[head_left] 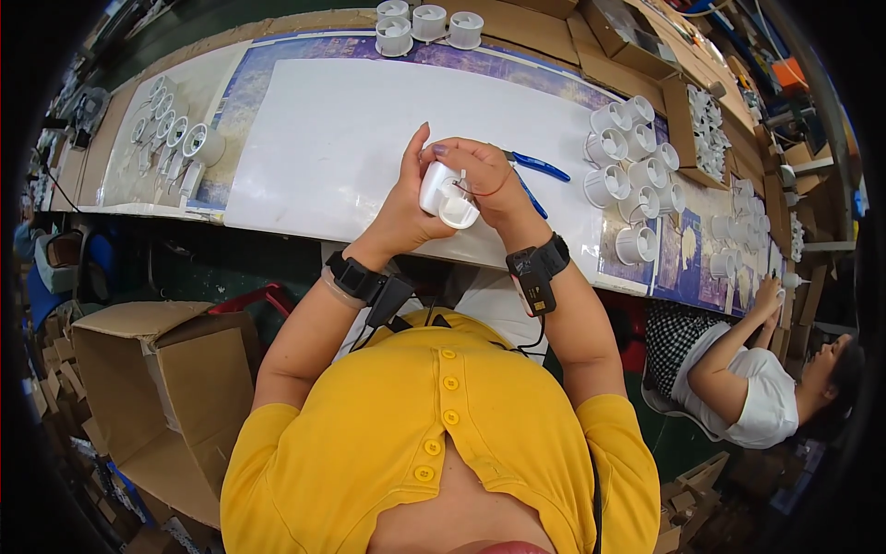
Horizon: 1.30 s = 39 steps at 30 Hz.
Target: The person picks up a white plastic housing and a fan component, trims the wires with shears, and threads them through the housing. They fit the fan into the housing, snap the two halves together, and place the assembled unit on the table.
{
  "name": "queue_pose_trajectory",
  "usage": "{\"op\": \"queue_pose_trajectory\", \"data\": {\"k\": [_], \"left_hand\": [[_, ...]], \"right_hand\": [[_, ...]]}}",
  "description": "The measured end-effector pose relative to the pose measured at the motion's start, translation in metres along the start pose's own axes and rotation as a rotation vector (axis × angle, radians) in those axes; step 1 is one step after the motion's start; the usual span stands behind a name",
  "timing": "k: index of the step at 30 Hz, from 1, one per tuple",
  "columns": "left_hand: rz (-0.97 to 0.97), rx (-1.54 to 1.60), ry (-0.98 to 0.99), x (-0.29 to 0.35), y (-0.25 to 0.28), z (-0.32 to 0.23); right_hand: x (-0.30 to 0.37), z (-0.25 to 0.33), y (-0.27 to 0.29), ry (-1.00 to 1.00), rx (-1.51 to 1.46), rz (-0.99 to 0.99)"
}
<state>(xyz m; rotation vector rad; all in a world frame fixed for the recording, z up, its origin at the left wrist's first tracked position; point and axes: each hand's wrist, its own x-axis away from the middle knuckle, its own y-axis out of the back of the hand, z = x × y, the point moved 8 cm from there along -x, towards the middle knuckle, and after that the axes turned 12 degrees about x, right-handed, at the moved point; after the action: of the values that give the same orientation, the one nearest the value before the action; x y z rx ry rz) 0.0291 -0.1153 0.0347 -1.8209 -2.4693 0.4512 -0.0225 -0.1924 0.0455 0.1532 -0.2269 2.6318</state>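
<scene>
Over the near part of the white work mat I hold a white plastic cylindrical housing (448, 196), its hollow end tilted toward me. My left hand (408, 203) wraps round its left side and underside. From the right, my right hand (487, 180) closes over the upper part, its fingers bent across it; a thin reddish wire loops beside them. What the right fingertips pinch is partly hidden. Just right of my right hand lie blue-handled pliers (540, 166), flat on the mat.
Groups of similar white housings stand at the table's left (203, 144), far edge (394, 35) and right (607, 185). A cardboard tray (688, 138) of small white parts sits farther right. An open cardboard box (198, 397) is on my left. A co-worker (748, 379) sits at the right.
</scene>
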Motion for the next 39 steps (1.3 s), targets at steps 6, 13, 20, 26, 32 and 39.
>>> {"op": "queue_pose_trajectory", "data": {"k": [6, 13, 20, 26, 32, 39], "left_hand": [[0.038, 0.040, 0.003, -0.001, 0.000, 0.000], [0.020, 0.007, -0.066, -0.001, 0.001, -0.004], [0.000, 0.104, -0.006, -0.002, -0.004, -0.010], [-0.043, 0.131, 0.033, -0.001, -0.001, -0.004], [-0.048, -0.127, -0.059, 0.001, 0.001, -0.015], [-0.113, -0.276, -0.211, 0.003, 0.004, -0.023]], "right_hand": [[0.000, 0.000, -0.002, -0.013, -0.021, 0.036], [0.001, 0.001, -0.002, -0.039, -0.019, 0.045], [0.018, 0.040, 0.012, 0.379, 0.176, 0.045], [0.021, 0.047, 0.016, 0.548, 0.463, -0.040], [0.026, 0.041, 0.014, 0.518, 0.427, -0.130], [0.025, 0.034, 0.016, 0.502, 0.252, -0.259]]}}
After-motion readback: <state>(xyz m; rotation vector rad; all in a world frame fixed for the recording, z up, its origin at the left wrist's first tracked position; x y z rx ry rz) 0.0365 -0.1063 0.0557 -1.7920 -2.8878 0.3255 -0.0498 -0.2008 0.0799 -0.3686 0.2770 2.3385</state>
